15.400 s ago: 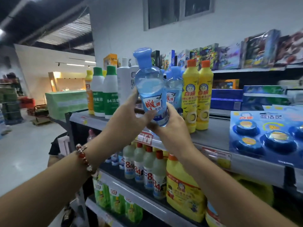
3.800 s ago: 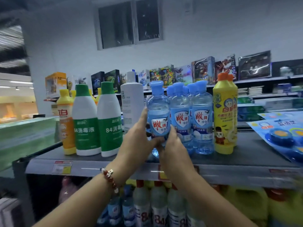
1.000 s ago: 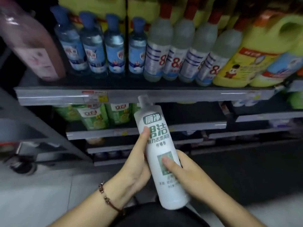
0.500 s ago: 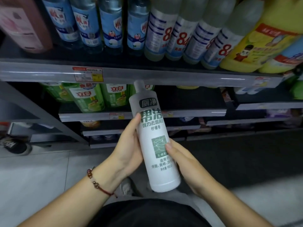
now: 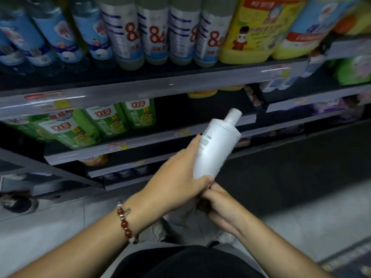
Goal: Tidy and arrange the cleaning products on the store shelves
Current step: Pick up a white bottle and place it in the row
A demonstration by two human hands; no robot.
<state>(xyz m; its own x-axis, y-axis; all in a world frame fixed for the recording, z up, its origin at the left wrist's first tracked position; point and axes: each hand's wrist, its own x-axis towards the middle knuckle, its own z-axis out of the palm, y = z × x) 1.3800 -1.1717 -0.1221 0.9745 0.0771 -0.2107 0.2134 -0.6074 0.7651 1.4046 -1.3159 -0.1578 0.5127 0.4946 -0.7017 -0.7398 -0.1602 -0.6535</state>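
Observation:
A tall white bottle (image 5: 215, 146) with a narrow white cap is tilted to the upper right in front of the lower shelves, its label turned mostly away. My left hand (image 5: 177, 177) wraps around its lower half. My right hand (image 5: 217, 205) is under the bottle's base, partly hidden by the left hand. A red bead bracelet (image 5: 125, 222) is on my left wrist.
The upper shelf (image 5: 140, 89) carries blue bottles (image 5: 60, 33), grey "84" bottles (image 5: 154, 31) and yellow jugs (image 5: 253, 31). Green bottles (image 5: 96, 125) stand on the shelf below, with a dark gap (image 5: 180, 113) to their right. Grey floor and a dark mat lie below.
The bottle has tipped from near upright to leaning right, its label turned away. My right hand slid from its side to under the base. The view moved closer to the shelves.

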